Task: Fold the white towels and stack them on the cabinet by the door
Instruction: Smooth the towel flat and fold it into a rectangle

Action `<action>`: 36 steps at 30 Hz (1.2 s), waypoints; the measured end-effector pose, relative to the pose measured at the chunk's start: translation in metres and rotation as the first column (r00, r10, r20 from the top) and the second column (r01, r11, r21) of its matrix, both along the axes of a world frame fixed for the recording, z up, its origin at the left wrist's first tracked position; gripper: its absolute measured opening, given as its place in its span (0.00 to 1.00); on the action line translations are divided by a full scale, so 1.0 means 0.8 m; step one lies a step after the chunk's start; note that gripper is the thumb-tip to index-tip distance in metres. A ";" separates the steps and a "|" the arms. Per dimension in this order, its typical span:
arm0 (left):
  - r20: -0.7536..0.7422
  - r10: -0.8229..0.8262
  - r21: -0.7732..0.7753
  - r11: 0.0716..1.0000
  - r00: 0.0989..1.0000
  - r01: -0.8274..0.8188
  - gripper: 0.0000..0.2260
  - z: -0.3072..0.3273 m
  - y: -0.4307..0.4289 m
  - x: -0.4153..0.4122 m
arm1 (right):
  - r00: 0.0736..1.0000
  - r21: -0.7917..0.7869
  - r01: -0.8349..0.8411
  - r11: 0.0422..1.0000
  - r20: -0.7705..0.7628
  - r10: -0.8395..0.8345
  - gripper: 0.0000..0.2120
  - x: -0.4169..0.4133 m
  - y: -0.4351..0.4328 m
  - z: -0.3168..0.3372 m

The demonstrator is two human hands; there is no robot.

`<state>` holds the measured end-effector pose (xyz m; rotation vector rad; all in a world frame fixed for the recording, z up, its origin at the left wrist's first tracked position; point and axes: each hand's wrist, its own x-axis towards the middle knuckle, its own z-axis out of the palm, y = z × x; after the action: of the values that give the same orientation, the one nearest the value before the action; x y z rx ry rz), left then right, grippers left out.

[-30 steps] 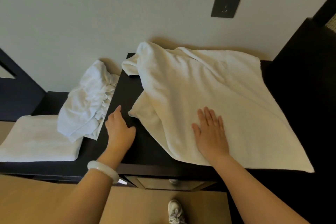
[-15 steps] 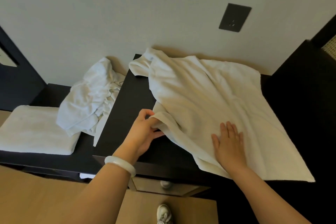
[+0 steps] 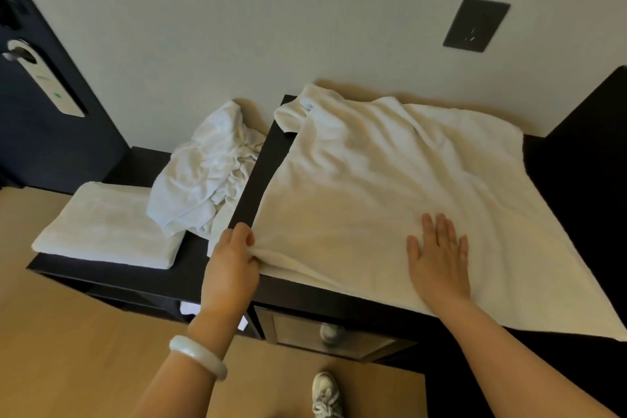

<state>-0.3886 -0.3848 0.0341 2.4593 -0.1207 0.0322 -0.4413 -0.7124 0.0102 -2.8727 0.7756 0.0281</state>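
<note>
Head view: our left hand [image 3: 232, 263] pinches the spread towel's [image 3: 383, 187] near-left corner; our right hand [image 3: 439, 260] presses flat beside it, towel stretching away rightward.

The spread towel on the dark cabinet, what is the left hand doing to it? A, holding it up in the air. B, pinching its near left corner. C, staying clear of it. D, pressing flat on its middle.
B: the left hand has its fingers curled round the near left corner of the spread towel, while the right hand lies flat on it.
</note>
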 end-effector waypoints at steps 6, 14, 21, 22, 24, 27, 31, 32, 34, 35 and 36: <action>-0.087 -0.126 -0.110 0.987 0.988 0.116 0.07 0.018 0.018 0.004 | 1.000 -0.026 0.018 1.000 -0.019 -0.018 0.29 0.002 0.010 0.003; 0.071 0.000 0.177 0.984 0.997 -0.013 0.13 0.001 0.029 -0.010 | 0.990 -0.013 -0.139 0.990 0.013 0.139 0.28 -0.010 0.028 -0.003; -0.135 0.029 -0.035 0.999 0.990 -0.034 0.08 -0.013 0.043 -0.029 | 0.991 0.007 -0.137 0.991 0.011 0.137 0.28 -0.011 0.030 0.000; -0.211 0.017 -0.130 0.991 0.977 -0.045 0.09 -0.010 0.047 -0.032 | 0.991 0.009 -0.134 0.991 0.011 0.134 0.28 -0.011 0.030 0.000; -0.390 -0.043 -0.333 0.938 0.920 -0.097 0.12 0.003 0.059 -0.033 | 0.992 0.011 -0.130 0.991 0.003 0.130 0.27 -0.011 0.031 0.001; -0.532 -0.073 -0.276 0.957 0.844 -0.092 0.16 0.023 0.085 -0.017 | 0.992 0.014 -0.124 0.992 0.001 0.124 0.28 -0.011 0.033 0.001; -0.110 0.164 -0.001 0.986 0.980 -0.165 0.15 0.056 0.049 0.022 | 0.993 0.003 -0.119 0.993 -0.023 0.119 0.28 -0.010 0.034 0.004; -0.006 0.087 -0.042 0.995 0.996 -0.087 0.15 0.060 0.021 0.027 | 0.992 -0.002 -0.119 0.993 -0.034 0.119 0.28 -0.009 0.034 0.004; 0.051 -0.222 0.086 0.972 0.974 0.217 0.19 0.048 -0.039 0.031 | 0.990 -0.016 -0.126 0.992 -0.062 0.125 0.29 -0.009 0.033 0.003; -0.019 -0.356 0.232 0.907 0.934 0.351 0.23 0.031 -0.061 0.030 | 0.989 -0.023 -0.132 0.991 -0.077 0.130 0.30 -0.008 0.033 0.003; -0.115 -0.427 0.372 0.819 0.897 0.437 0.26 0.015 -0.076 0.029 | 0.988 -0.027 -0.131 0.991 -0.089 0.128 0.30 -0.008 0.032 0.003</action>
<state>-0.3658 -0.4456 0.0460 2.7634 -0.7406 -0.2467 -0.4480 -0.6871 0.0126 -2.9665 0.6072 0.1588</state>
